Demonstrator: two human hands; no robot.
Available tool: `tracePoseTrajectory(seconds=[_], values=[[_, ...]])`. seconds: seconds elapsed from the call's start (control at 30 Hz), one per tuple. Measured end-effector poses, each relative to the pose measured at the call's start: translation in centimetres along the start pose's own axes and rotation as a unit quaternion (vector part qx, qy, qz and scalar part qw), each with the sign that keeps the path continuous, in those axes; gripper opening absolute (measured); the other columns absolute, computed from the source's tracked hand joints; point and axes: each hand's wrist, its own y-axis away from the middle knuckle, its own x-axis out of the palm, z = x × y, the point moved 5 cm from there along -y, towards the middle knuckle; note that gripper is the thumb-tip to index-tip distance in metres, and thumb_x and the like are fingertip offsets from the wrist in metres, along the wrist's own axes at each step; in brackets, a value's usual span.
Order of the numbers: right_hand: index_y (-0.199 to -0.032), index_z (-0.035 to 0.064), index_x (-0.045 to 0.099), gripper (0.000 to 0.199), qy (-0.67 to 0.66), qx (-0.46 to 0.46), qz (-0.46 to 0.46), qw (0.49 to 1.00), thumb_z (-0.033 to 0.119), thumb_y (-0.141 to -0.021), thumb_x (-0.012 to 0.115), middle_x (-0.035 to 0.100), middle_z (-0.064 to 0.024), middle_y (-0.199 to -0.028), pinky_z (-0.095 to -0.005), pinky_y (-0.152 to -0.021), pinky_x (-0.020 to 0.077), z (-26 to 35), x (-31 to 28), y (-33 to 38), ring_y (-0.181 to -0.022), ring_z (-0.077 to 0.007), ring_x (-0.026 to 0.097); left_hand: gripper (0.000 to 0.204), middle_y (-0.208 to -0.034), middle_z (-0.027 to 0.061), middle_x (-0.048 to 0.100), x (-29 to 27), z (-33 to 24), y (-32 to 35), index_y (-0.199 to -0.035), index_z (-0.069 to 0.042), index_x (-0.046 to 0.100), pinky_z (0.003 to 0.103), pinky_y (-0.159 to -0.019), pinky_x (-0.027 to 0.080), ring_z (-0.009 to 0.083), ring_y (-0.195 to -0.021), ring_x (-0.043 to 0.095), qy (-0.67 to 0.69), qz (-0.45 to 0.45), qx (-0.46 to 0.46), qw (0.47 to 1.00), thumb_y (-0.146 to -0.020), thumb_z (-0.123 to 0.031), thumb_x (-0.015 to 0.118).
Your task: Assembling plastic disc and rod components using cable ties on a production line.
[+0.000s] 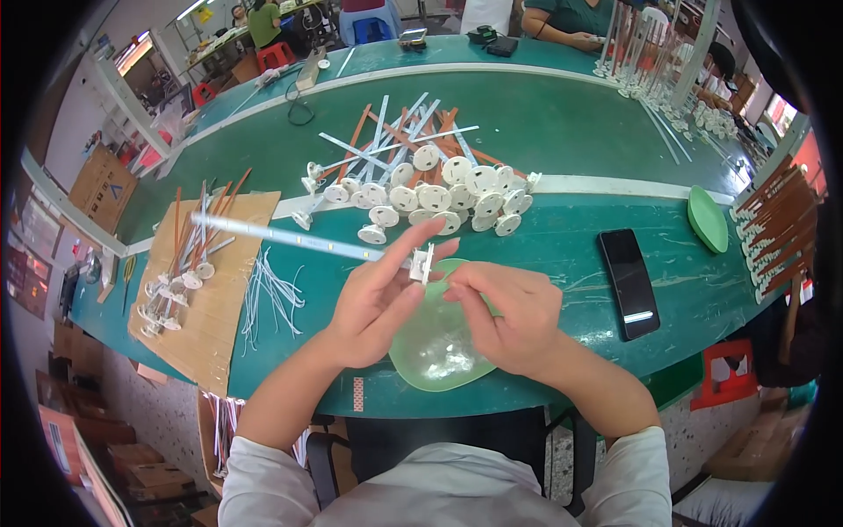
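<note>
The left end of the light strip [303, 241] is blurred, and the hands cover some parts of the green plate [437, 364] below them. The left hand [369, 307] grasps the strip at its white end piece [422, 265] between thumb and fingers, over the plate's far left side. Just to the right, the right hand [518, 307] has thumb and finger pinched, but I cannot tell if something small is between them

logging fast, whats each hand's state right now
Left hand: holding a small white plastic fitting with a long flat pale strip.
Right hand: closed in a pinch; contents cannot be told.
</note>
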Motion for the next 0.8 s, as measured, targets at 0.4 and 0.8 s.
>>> tracePoseTrajectory(seconds=[0.4,0.8], values=[[-0.09,0.0013,0.068,0.013,-0.011,-0.034,-0.014,0.999,-0.006,-0.079,0.071,0.069,-0.009,-0.075,-0.0299,-0.05,0.0509,0.4,0.5,0.4,-0.057,-0.0232,0.066,0.067,-0.15,0.0276,0.044,0.1,0.9,0.5,-0.154,-0.003,0.034,0.053,-0.112,0.041,0.0431,-0.136,0.048,0.006,0.022,0.034,0.999,-0.095,-0.009,0.066],[-0.088,0.0028,0.069,0.013,-0.009,-0.019,-0.038,0.999,-0.004,-0.078,0.073,0.067,-0.0076,-0.073,-0.03,-0.047,0.0475,0.8,0.6,0.7,-0.053,-0.0219,0.063,0.056,-0.153,0.0239,0.043,0.8,-0.1,0.3,-0.151,0.01,0.034,0.04,-0.107,0.044,0.037,-0.135,0.052,0.043,0.022,0.002,0.999,-0.107,-0.023,0.045]])
